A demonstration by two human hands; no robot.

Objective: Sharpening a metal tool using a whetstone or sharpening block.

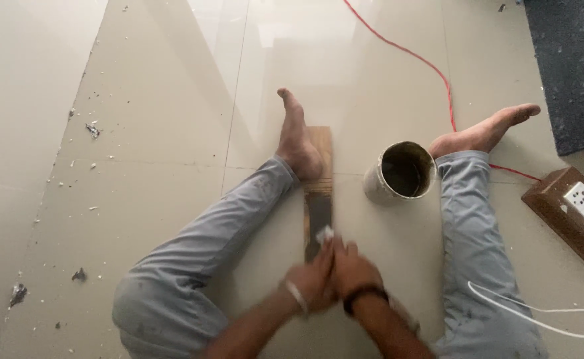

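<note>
Left hand (pixel 312 282) and right hand (pixel 353 269) pressed together, grip closed on a small whitish piece (pixel 324 234), upon wooden plank (pixel 318 199), left foot (pixel 297 143) pinning plank, open can (pixel 398 174) beside, tiled floor (pixel 172 119).

can (pixel 400 171) right of board (pixel 318 199), foot (pixel 297 143) on board

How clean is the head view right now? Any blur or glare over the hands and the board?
In the head view, both hands, left hand and right hand, are smeared by motion blur, so the grip is unclear; the wooden board and the round can are sharp; soft window glare washes the floor tiles at the top, away from the hands.
</note>
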